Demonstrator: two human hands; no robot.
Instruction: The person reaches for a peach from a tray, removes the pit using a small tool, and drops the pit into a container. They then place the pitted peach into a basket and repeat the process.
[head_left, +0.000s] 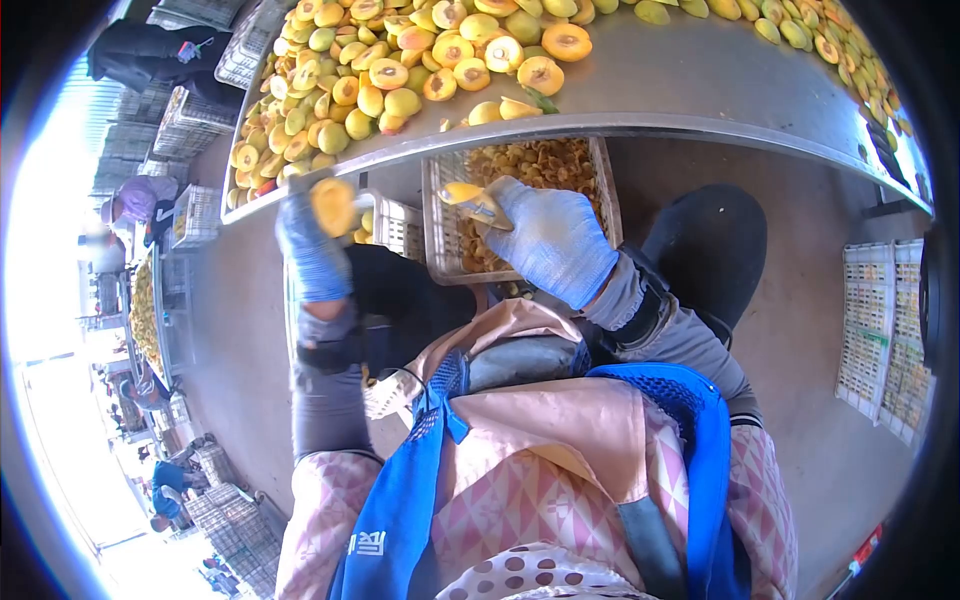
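Observation:
My left hand [313,250], in a blue glove and smeared by motion, holds a halved peach [333,207] near the table's front edge. My right hand [562,240], gloved the same way, is closed around a small metal pitting tool [488,210]. A yellow piece [460,193] shows at the tool's left end; I cannot tell whether it is fruit or part of the tool. Below both hands, between the knees, a plastic crate [438,235] holds brown pits and scraps. A second, white crate [400,228] with fruit in it stands to its left.
Cut peaches [400,70] are heaped on the metal table [640,85], with more at its far right. A pale crate [868,330] stands on the floor at right. Stacked crates [195,122], another fruit table [148,310] and several people line the left side.

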